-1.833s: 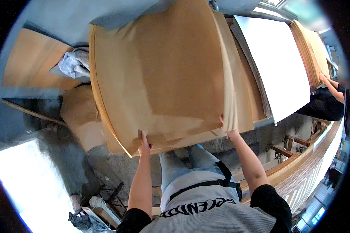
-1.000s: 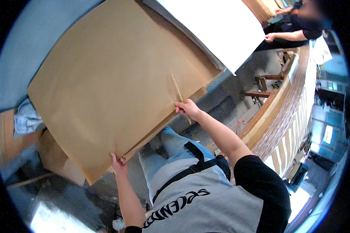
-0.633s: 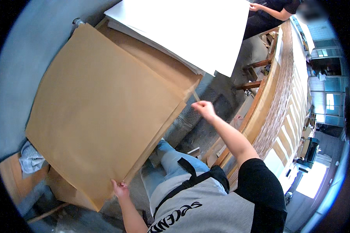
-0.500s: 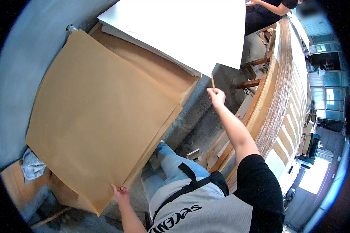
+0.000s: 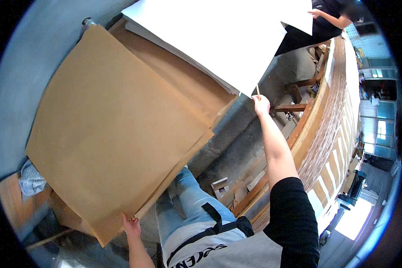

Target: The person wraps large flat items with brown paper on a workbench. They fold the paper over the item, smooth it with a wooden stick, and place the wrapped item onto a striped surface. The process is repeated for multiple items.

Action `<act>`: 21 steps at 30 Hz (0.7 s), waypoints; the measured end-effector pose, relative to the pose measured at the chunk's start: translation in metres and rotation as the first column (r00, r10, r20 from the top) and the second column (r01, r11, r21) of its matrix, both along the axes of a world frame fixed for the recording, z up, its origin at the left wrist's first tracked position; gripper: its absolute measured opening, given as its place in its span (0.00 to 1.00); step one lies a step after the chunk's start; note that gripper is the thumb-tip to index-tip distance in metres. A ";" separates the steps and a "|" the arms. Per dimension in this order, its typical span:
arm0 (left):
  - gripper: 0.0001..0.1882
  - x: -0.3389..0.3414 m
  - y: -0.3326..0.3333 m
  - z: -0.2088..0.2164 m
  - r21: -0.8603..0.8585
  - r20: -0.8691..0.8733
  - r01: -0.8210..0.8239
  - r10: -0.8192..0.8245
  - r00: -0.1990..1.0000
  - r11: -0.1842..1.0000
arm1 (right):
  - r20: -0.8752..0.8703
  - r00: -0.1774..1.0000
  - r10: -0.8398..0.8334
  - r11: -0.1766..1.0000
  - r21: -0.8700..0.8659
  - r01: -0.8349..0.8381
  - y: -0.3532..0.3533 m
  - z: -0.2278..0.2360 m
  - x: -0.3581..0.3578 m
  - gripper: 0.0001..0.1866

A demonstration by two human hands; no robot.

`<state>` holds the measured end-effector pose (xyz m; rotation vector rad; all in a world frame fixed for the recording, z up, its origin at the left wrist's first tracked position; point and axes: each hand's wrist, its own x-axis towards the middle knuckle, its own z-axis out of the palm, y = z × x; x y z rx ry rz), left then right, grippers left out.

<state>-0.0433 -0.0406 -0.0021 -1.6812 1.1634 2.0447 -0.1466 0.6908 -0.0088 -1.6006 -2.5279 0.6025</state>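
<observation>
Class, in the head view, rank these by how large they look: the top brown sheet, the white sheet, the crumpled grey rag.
1. top brown sheet
2. white sheet, though partly cut off by the picture's rim and farther away, so this is unsure
3. crumpled grey rag, clearly smallest

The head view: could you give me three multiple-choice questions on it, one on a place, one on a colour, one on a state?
1. Where is the left hand?
A. at the lower edge of the brown sheet
B. on the white sheet
C. in a pocket

2. What colour is the sheet at the right hand?
A. blue
B. white
C. black

3. What does the right hand hold?
A. nothing
B. a crumpled rag
C. a thin stick

Answers: 1 A, its fingers grip the brown sheet's lower edge; 2 B, the white sheet ends in a corner just above that hand; 3 C, a thin pale stick rises from the closed fingers.
</observation>
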 end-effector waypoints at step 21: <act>0.14 -0.013 0.015 0.015 0.016 -0.039 -0.011 0.011 0.999 1.000 | 0.137 0.991 -0.004 0.995 0.100 -0.010 -0.028 0.011 -0.001 0.14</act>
